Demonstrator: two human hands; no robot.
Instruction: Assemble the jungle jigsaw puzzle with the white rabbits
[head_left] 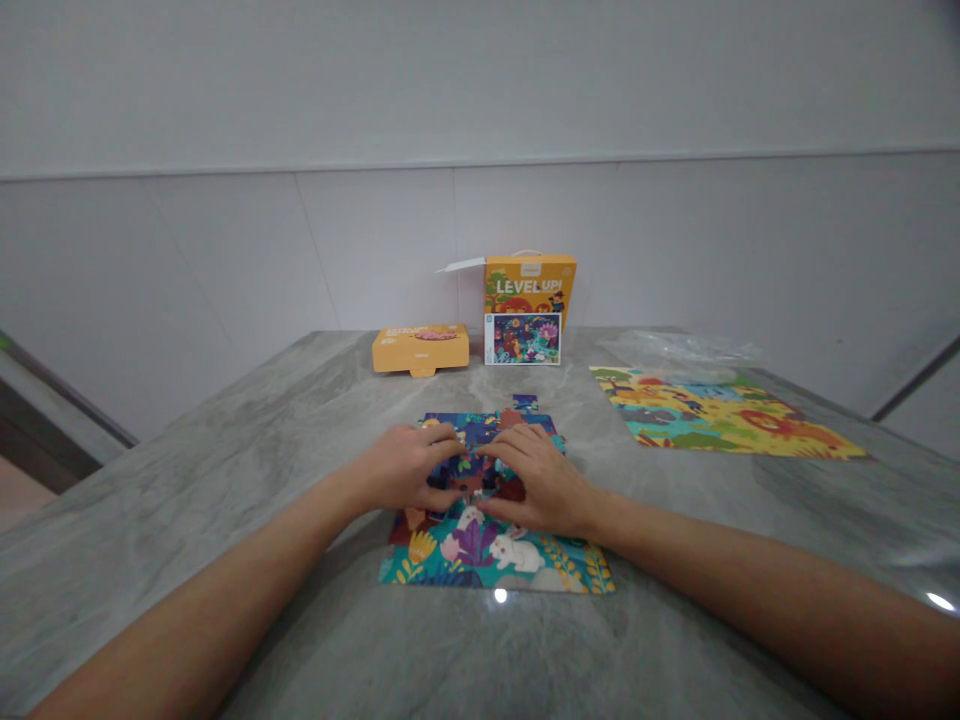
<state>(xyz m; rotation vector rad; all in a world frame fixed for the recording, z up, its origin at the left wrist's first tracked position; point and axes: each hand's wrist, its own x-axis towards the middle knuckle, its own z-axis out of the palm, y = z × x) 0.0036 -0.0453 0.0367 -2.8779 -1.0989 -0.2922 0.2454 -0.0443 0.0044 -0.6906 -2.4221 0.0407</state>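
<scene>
A jigsaw puzzle (480,560) with white rabbits, plants and a dark blue upper part lies flat on the grey marbled table. My left hand (409,465) rests on its left side, thumb and fingers apart and curved toward the middle. Over the right side lies my right hand (536,480), its thumb also well apart from the fingers. Between the fingertips of both hands the puzzle's dark middle shows. One blue puzzle piece (526,403) sticks up beyond the far edge. My palms and fingers hide parts of the picture.
Farther back, a low orange box (420,350) lies left of an upright "LEVEL UP!" box (531,285). A picture card (523,340) leans on the upright box. At right are a yellow jungle puzzle (720,412) and clear plastic wrap (675,348). A white wall (225,250) stands behind the table.
</scene>
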